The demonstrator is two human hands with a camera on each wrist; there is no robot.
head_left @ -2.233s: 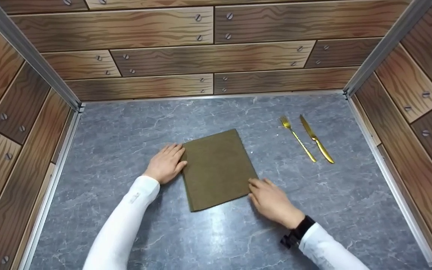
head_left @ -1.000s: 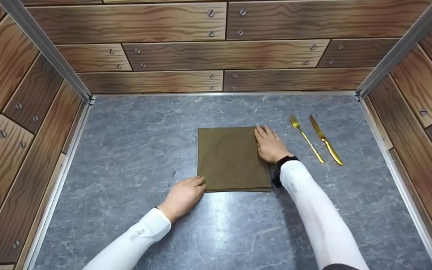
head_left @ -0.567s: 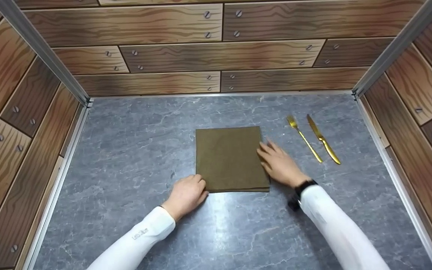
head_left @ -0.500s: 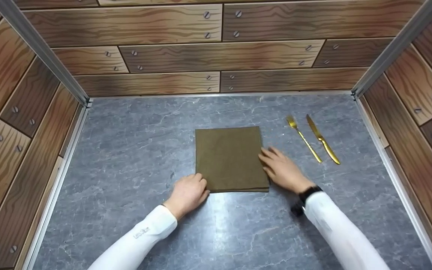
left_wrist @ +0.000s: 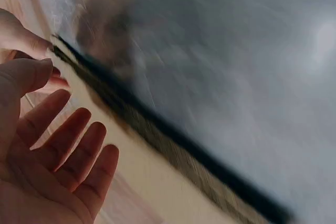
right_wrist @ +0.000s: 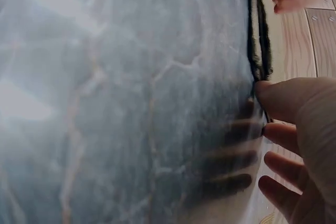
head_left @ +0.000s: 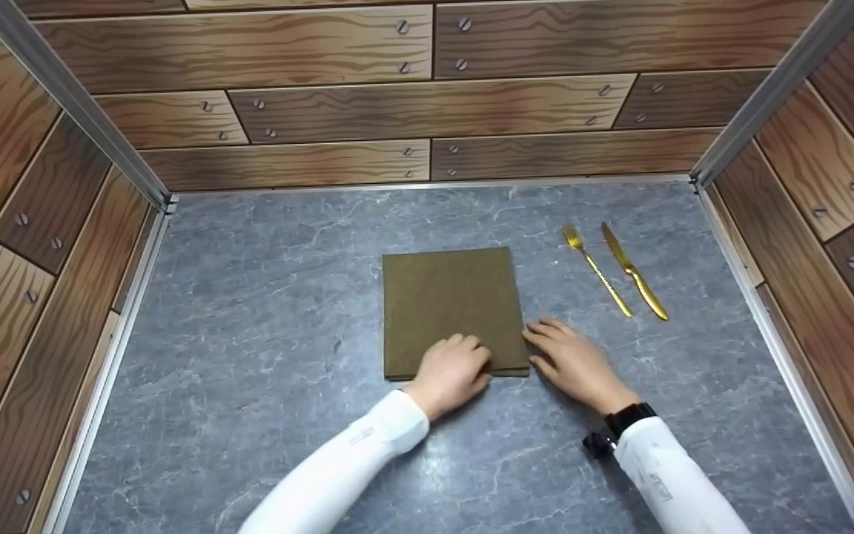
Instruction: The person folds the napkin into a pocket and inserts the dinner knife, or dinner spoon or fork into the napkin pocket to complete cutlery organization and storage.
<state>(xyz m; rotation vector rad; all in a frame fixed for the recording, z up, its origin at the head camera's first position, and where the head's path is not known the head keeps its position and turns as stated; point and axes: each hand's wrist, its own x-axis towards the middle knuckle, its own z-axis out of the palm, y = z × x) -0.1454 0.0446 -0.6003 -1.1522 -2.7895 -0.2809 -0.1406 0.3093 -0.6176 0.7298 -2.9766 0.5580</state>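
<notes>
A folded olive-brown cloth [head_left: 445, 297] lies flat in the middle of the grey marbled surface, its layers showing along the near edge. Over the right part of that edge is my left hand [head_left: 451, 371], fingers loosely bent. In the left wrist view this hand [left_wrist: 58, 166] has its fingers apart beside the blurred cloth edge [left_wrist: 173, 153], gripping nothing. At the cloth's near right corner, my right hand [head_left: 575, 363] lies with extended fingers by the right edge. The right wrist view has the right thumb [right_wrist: 275, 95] at the corner, fingers spread.
A gold fork [head_left: 597, 271] and a gold knife [head_left: 634, 271] lie side by side to the right of the cloth, beyond my right hand. Wood-patterned panels [head_left: 338, 115] wall the surface at the back and both sides, with metal rails [head_left: 775, 356] along the edges.
The cloth was turned square to me earlier. Since half a second ago, my left hand has slid right along the near edge from the left corner, and my right hand has come nearer me.
</notes>
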